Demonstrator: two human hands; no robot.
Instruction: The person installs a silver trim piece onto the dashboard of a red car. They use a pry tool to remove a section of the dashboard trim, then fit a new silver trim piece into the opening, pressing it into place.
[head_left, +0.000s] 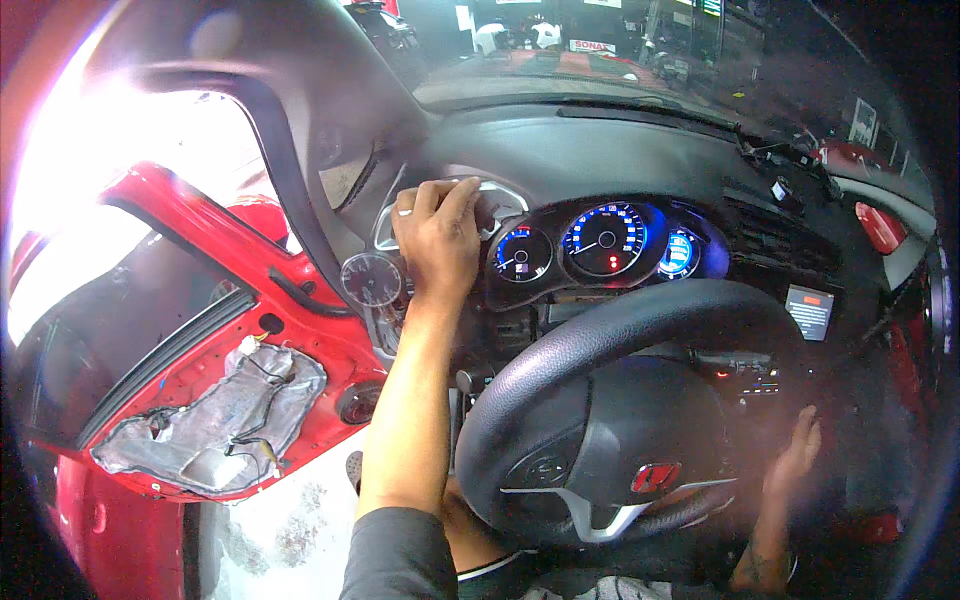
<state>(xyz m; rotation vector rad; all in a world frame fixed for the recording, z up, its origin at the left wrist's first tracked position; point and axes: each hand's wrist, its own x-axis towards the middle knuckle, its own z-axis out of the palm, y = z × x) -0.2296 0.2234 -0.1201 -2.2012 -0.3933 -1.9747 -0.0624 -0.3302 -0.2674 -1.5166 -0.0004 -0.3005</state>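
Observation:
My left hand (440,230), with a ring on one finger, is closed over the top of a silver-rimmed gauge cover (508,202) at the left end of the dashboard. Its fingers hide part of the cover. Just below and left of that hand is a round gauge-like disc (370,280); whether it belongs to the cover I cannot tell. Right beside the cover, the instrument cluster (605,240) is lit blue. My right hand (797,448) is low beyond the right side of the steering wheel (640,320), hazy, its fingers seemingly stretched upward with nothing visible in them.
At the left stands an open red car door (340,350), its inner trim off and a grey liner (230,420) exposed. A small screen (811,312) sits right of the wheel. Loose dark parts (785,170) lie at the dashboard's right end. The windshield pillar (365,60) rises at the upper left.

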